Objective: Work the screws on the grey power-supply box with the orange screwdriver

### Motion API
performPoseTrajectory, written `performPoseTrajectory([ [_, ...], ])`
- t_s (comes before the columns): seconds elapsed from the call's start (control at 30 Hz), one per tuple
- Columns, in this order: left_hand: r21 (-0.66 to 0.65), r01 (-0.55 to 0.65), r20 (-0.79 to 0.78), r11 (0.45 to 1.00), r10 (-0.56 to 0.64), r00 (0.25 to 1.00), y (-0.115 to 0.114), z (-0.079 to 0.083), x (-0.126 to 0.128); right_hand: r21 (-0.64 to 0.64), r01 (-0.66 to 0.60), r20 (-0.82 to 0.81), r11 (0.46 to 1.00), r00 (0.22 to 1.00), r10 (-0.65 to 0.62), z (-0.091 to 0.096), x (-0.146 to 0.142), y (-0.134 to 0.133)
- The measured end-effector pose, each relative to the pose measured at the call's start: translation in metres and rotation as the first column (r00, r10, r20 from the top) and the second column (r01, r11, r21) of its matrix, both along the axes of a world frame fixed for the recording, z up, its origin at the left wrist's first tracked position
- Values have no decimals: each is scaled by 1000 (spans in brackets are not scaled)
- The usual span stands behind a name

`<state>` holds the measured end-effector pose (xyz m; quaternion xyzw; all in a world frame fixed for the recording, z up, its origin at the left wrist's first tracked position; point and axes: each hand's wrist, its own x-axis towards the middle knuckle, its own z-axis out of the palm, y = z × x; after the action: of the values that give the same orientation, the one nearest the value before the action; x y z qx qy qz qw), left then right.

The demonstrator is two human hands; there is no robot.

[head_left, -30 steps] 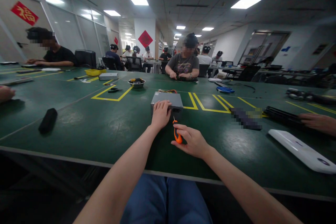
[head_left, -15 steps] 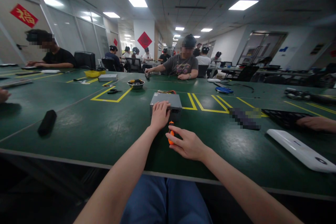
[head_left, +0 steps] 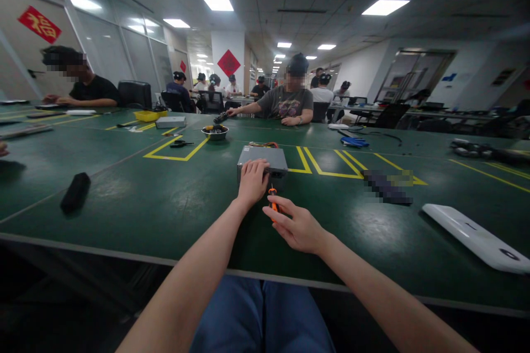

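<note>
Fingers of left hand (head_left: 252, 182) spread apart, flat on grey metal housing (head_left: 261, 158), pressing it to tabletop (head_left: 124, 204) against shifting; fingers of right hand (head_left: 295, 225) closed on orange-handled screwdriver (head_left: 272, 199), shaft directed toward housing's near end, just beyond fingertips.

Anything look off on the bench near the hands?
One oddity: a pixelated patch on the green workbench, right of the gray metal box, hides whatever lies there. The box under the left hand sits flat; nothing looks spilled.

A metal bowl (head_left: 215, 133) sits behind the metal casing (head_left: 265, 156) on the workbench (head_left: 124, 215).
</note>
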<state>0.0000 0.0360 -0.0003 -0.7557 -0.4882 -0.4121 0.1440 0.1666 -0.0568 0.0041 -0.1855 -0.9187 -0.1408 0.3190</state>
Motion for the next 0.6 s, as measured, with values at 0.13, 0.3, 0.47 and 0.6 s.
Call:
performPoseTrajectory([
  [0.13, 2, 6, -1, 1000, -6, 1000, 0, 0, 0, 69, 28, 28, 997, 999, -30, 1, -2, -2],
  [0.3, 7, 6, -6, 1000, -6, 1000, 0, 0, -1, 137, 4, -58, 991, 998, 4, -2, -3, 1],
  [0.47, 14, 7, -5, 1000, -7, 1000, -1, 0, -2, 70, 23, 50, 997, 998, -27, 0, -5, -2],
  [0.6, 18, 7, -3, 1000, -7, 1000, -1, 0, -1, 116, 42, 91, 992, 995, -52, 1, -5, -3],
])
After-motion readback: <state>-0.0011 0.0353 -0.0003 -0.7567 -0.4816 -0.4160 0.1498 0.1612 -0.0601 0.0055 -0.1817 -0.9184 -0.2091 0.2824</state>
